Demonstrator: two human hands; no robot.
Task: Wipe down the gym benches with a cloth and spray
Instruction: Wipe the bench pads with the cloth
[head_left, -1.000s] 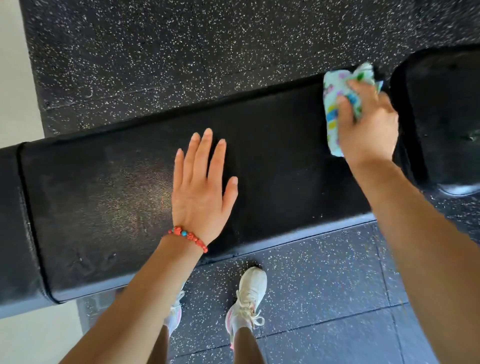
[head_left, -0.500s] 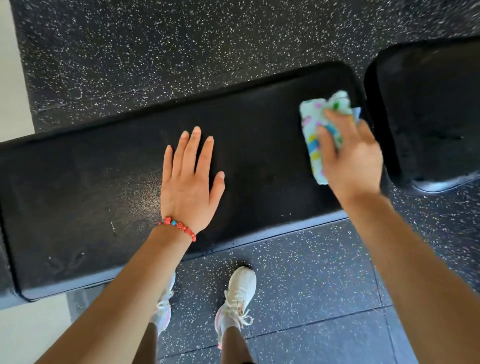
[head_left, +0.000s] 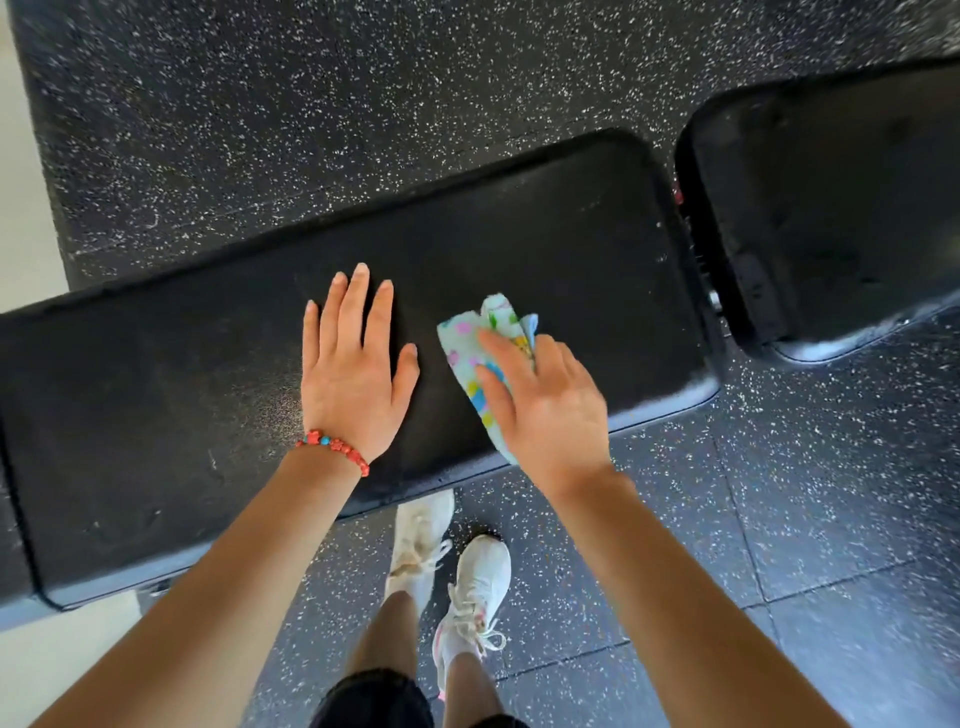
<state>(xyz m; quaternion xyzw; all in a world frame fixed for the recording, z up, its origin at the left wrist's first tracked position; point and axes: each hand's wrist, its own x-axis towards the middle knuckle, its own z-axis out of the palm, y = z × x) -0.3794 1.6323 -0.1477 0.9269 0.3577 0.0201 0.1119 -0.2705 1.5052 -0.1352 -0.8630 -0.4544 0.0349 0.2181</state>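
Note:
A long black padded bench pad (head_left: 545, 249) runs across the view. My left hand (head_left: 353, 374) lies flat on it with fingers spread and a red bead bracelet at the wrist. Just to its right, my right hand (head_left: 545, 410) presses a pale cloth with coloured patches (head_left: 465, 345) onto the pad near its front edge. No spray bottle is in view.
A second black pad (head_left: 841, 208) sits to the right across a narrow gap. Speckled black rubber flooring (head_left: 311, 104) lies beyond and below the bench. My white shoes (head_left: 478, 582) stand close to the front edge. A pale floor strip (head_left: 26, 208) shows at the left.
My right hand has slid the cloth leftward along the pad, from its right end to beside my left hand. The left hand has stayed flat in place.

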